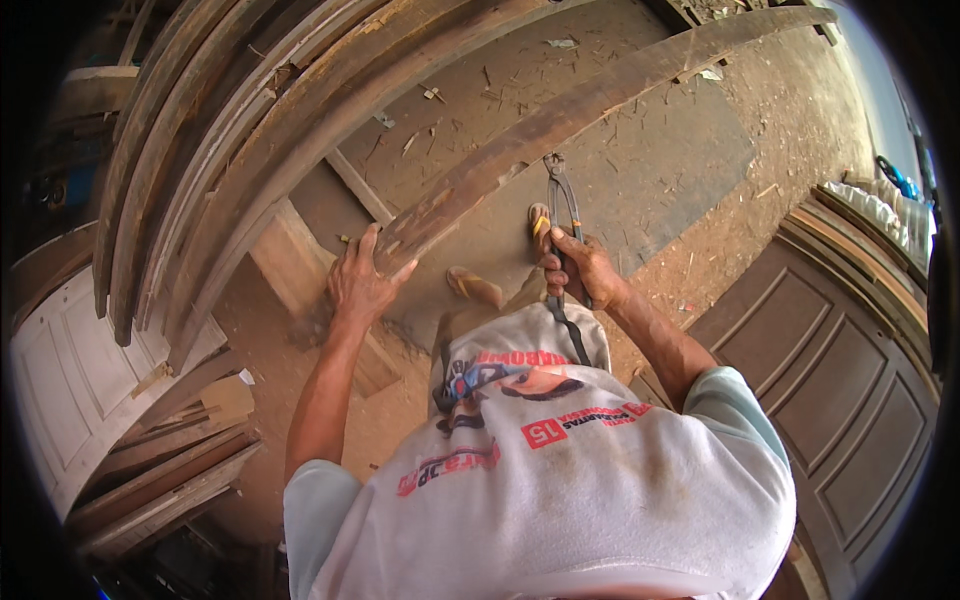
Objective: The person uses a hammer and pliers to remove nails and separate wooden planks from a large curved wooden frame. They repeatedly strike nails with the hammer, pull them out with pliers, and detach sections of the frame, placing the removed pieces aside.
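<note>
Pincers point(560, 215) sit clamped in the right hand point(578, 268), their jaws meeting the long plank point(560, 120) at its lower edge. Left hand point(362, 283) grips the plank's near end. Open dirt floor point(650, 170) lies beyond; stacked boards point(210, 150) crowd the left.

Woodshop yard, scrap and doors all round.
Stacked planks point(215, 130) leaning across upper left, weathered and grey-brown. Below them, a white door point(70, 390) lying flat at far left, with shorter boards point(165, 475) piled beside. At right, a dark brown panelled door point(840, 390) (raised panels, moulded edge). Underfoot, dirt floor point(640, 170) strewn with wood chips and splinters. Near centre, two sandalled feet point(475, 287) on the ground. In the foreground, a white printed shirt point(560, 480).
</note>
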`<state>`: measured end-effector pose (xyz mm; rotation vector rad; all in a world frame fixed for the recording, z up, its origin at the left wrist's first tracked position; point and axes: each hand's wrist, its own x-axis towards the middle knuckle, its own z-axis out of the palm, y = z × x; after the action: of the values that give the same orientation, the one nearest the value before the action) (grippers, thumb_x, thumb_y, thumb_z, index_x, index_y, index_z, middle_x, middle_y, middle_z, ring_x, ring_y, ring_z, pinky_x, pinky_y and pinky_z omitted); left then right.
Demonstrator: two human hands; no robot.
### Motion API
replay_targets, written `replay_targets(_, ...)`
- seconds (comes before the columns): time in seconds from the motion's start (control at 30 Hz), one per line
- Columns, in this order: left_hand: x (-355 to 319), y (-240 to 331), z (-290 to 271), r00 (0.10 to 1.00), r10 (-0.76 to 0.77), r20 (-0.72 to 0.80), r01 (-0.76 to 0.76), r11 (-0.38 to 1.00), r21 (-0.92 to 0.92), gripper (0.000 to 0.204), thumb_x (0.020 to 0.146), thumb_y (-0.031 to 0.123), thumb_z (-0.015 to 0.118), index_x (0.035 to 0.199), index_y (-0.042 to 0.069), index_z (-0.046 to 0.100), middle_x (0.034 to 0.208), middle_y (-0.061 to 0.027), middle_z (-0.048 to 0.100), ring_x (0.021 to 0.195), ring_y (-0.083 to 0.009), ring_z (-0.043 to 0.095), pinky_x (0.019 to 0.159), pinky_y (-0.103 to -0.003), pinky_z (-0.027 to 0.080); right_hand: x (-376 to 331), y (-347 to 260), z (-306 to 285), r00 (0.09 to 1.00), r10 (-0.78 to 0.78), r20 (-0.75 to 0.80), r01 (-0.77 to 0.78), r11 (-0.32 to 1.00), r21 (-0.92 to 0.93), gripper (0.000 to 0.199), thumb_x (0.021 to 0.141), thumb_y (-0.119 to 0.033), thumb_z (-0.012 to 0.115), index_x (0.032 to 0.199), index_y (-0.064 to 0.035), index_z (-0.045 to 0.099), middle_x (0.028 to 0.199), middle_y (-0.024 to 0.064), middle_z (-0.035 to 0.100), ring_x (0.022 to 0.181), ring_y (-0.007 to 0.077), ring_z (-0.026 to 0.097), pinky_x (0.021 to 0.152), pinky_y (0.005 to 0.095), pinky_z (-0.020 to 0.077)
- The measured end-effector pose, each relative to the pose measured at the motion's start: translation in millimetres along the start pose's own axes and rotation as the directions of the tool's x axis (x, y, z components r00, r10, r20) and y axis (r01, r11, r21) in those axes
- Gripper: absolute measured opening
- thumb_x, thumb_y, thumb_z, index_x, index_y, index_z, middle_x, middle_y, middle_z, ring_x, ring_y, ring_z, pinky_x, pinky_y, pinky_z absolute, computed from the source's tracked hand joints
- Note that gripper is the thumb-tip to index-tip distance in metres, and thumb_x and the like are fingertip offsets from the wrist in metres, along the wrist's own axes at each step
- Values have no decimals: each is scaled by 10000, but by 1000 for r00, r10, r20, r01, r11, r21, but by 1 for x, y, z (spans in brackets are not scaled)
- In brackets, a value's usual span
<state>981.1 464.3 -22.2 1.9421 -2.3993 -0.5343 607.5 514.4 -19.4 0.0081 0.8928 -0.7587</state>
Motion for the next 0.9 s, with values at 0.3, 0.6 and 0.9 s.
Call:
replay_targets(0.3,1,-10,7,995,62,-73,-69,994,-90,896,784,631,824,1451,114,524,1173,-232,679,1066,-433,691,897,-561,559,52,110,82,941,-282,-186,301,950,85,299,1064,-281,604,1105,15,584,870,89,571,754,234,625,704,435,571)
replay_targets(0.6,-14,-55,-44,974,-190,-123,5,561,-828,858,944,757,563,1445,61,567,1337,-254,644,1256,-384,636,1027,-525,524,17,86,28,917,-343,-201,282,918,-279,429,1043,-124,518,1407,102,494,1237,232,690,1123,309,721,900,395,621)
replay_targets(0.9,-127,-155,-56,937,-348,21,324,846,-423,764,912,596,715,1462,87,565,1488,-197,547,1401,-393,505,1148,-522,439,5,149,-14,933,-152,-325,77,969,-233,364,1068,-157,451,1284,118,551,1174,244,715,1020,299,744,874,385,625)
